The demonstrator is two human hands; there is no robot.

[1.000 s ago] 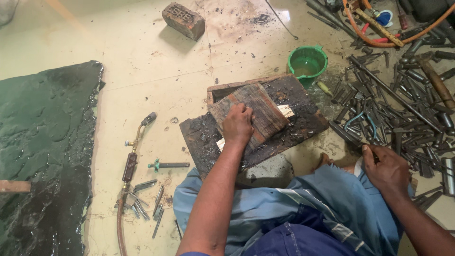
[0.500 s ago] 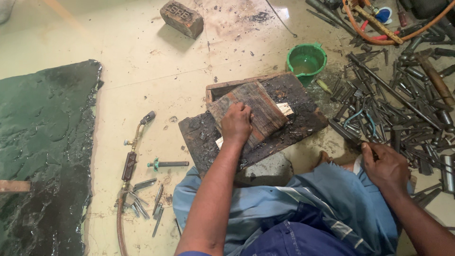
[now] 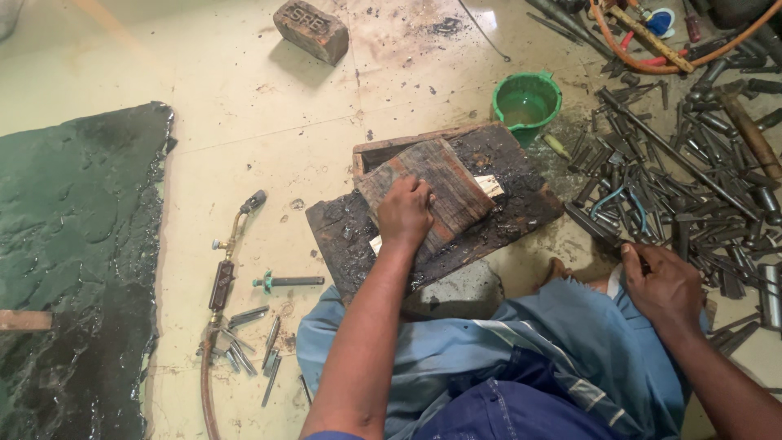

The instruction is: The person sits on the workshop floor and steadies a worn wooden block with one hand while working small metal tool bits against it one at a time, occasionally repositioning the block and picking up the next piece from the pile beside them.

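Almost nothing has moved since the earlier frame: your left hand [image 3: 405, 213] stays pressed flat on the wooden block [image 3: 436, 191], probably to steady it on the dark board [image 3: 521, 208]. Your right hand [image 3: 664, 285] rests by your knee, fingers curled at the edge of the metal rods [image 3: 692, 179]; I cannot tell if it pinches something. Further left lies one brass torch [image 3: 228, 261], and beyond the board stand one green bucket [image 3: 527, 102] and one brick [image 3: 311, 30].

Left hand [image 3: 405, 213] pressed palm down, right hand [image 3: 664, 283] curled
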